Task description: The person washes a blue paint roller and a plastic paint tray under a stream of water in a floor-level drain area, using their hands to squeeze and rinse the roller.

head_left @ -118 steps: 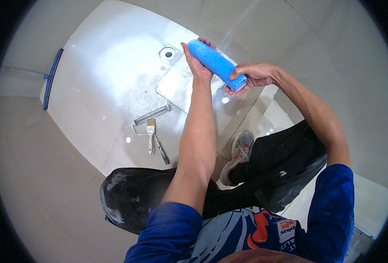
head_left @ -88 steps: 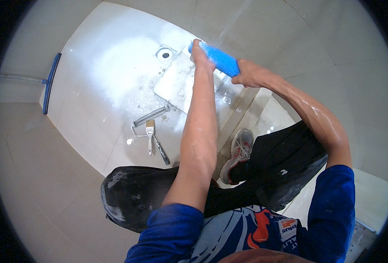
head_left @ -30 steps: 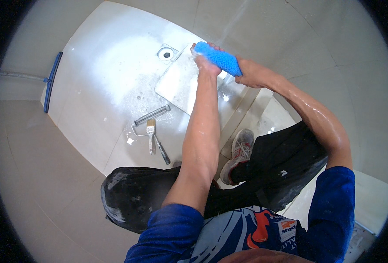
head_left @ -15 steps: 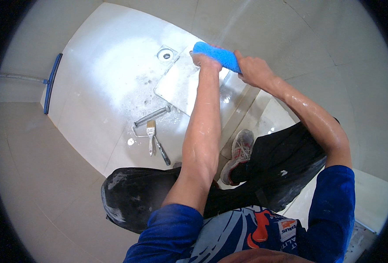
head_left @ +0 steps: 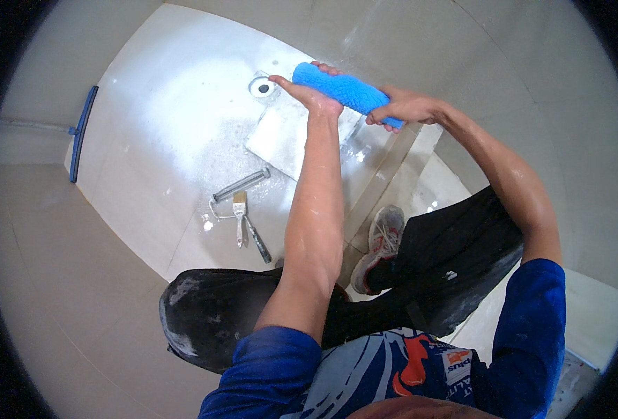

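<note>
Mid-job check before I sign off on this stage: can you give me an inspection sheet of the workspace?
Surface: pale floor, wet and speckled near the round drain; glare washes out part of it.
Job's things: blue roller sleeve, held slantwise above the floor.
Clutter: bare roller frame on the floor, with a paintbrush lying across its wire.
Hands: left hand supports the sleeve's far end, thumb spread; right hand grips its near end.
Cables: nothing seen.
Surroundings: blue squeegee at the floor's left edge; a shoe below the hands.
</note>
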Tool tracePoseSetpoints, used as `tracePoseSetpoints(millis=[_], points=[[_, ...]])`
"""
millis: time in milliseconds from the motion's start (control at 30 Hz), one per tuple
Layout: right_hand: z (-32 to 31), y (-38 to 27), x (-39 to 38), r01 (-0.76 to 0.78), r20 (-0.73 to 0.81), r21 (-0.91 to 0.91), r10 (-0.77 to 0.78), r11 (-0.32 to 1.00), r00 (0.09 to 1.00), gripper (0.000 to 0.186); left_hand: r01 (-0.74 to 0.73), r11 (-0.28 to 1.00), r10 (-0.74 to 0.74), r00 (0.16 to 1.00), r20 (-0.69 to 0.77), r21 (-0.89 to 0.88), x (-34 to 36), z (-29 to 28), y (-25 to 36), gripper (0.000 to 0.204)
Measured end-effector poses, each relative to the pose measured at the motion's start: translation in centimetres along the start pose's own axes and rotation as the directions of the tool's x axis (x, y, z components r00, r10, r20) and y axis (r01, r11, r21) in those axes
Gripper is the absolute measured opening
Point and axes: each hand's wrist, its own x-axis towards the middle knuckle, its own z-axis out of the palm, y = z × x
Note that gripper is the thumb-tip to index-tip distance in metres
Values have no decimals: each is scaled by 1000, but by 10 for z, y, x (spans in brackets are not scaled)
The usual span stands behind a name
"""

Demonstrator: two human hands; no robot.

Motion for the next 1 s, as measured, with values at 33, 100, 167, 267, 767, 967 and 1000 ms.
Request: tracePoseSetpoints(millis=[33,100,167,267,767,967,1000], points=[[-2,-2,0,-2,-12,-52,2,999,1000,51,-54,998,55,996,-67,28,-4,2,0,86],[-1,-10,-3,-3,-53,-127,-4,992,999,45,-75,991,86,991,-102,110,-1,0,-4,84],[8,-22,-8,1,-111,-172,-20,985,994,43,-81,983,106,983,-149,168,3,-3,-2,82],[14,-19,-6,-59,-214,-316,-11,947,977,48,-51,979,93,973,-210,198,6,1,-4,77],[16,1,-5,-55,-374,-796,-418,603,828,55,19,1000,-21,985,-169,-14,27,1,-8,71],[-6,-16,-19,58,-29,-18,-59,998,998,83,128,981,-112,987,115,-148,26,-28,0,74],[-7,-15,-19,43,-17,67,-42,997,999,81,137,977,-112,982,152,-163,27,-29,0,75]])
